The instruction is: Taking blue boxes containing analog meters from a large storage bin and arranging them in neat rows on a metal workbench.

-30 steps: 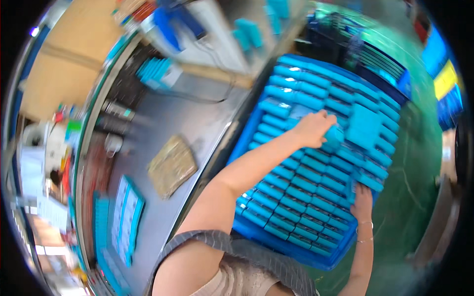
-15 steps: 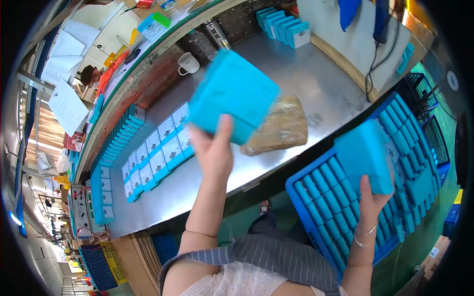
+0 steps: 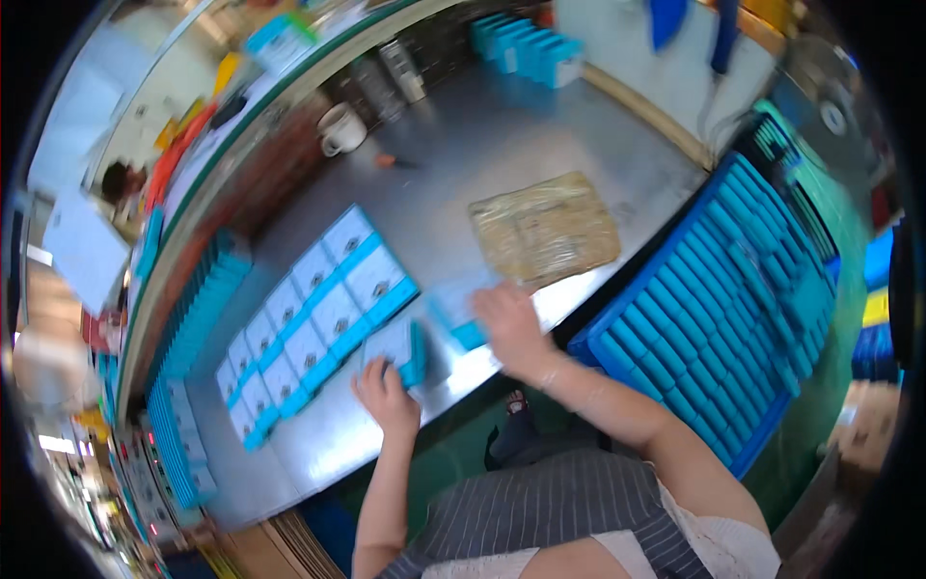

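My left hand (image 3: pixel 388 400) has bent fingers on the near edge of a turquoise-and-white box (image 3: pixel 388 349), which lies on the steel bench (image 3: pixel 453 164). My right hand (image 3: pixel 511 333) is smeared by motion over a second turquoise box (image 3: pixel 446 301), so its grip is unclear. Left of them lies a double row of similar boxes (image 3: pixel 309 304), white faces up, with a long stack of turquoise boxes (image 3: pixel 198 318) behind. A wrapped brown slab (image 3: pixel 543 229) rests above my right hand. At right, a blue crate (image 3: pixel 603 352) holds several turquoise boxes.
A white mug (image 3: pixel 340 130), two cylinders (image 3: pixel 398 69) and upright boxes (image 3: pixel 526 53) stand at the bench's back. A person's head (image 3: pixel 121 181) shows beyond the shelf. A control unit (image 3: pixel 143 482) is at lower left; cardboard boxes (image 3: pixel 858 434) are at right.
The view swung from crate to bench. Both hands held raised turquoise boxes half a second ago; now both are lower, over boxes at the bench's front, my right hand having moved leftward from the crate.
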`<action>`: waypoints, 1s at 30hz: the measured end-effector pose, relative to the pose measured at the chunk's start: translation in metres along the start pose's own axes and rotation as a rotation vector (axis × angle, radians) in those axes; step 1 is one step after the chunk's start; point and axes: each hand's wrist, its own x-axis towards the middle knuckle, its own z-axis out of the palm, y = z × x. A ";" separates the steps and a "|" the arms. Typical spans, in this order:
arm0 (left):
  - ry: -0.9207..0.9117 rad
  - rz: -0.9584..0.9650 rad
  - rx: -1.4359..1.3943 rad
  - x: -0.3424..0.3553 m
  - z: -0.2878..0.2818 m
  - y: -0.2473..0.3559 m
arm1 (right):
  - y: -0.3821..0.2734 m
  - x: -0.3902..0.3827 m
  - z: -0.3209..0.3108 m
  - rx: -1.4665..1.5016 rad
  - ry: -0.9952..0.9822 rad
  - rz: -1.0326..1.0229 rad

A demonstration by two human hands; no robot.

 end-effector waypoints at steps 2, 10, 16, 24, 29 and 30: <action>-0.011 0.023 0.023 -0.024 0.012 -0.031 | -0.037 0.000 0.038 -0.061 -0.261 -0.099; -0.203 0.103 -0.073 0.053 0.013 0.018 | 0.009 -0.019 -0.006 0.481 -0.250 -0.024; -0.586 0.612 -0.812 0.141 0.103 0.218 | 0.161 -0.133 -0.182 -0.194 -0.126 0.691; -0.325 1.111 -0.663 0.176 0.219 0.447 | 0.301 -0.179 -0.337 -0.621 0.031 0.891; -0.511 1.084 -0.261 0.171 0.278 0.484 | 0.355 -0.127 -0.360 -0.593 -0.445 1.100; -0.374 1.059 -0.248 0.168 0.293 0.471 | 0.360 -0.103 -0.353 -0.469 -0.666 1.173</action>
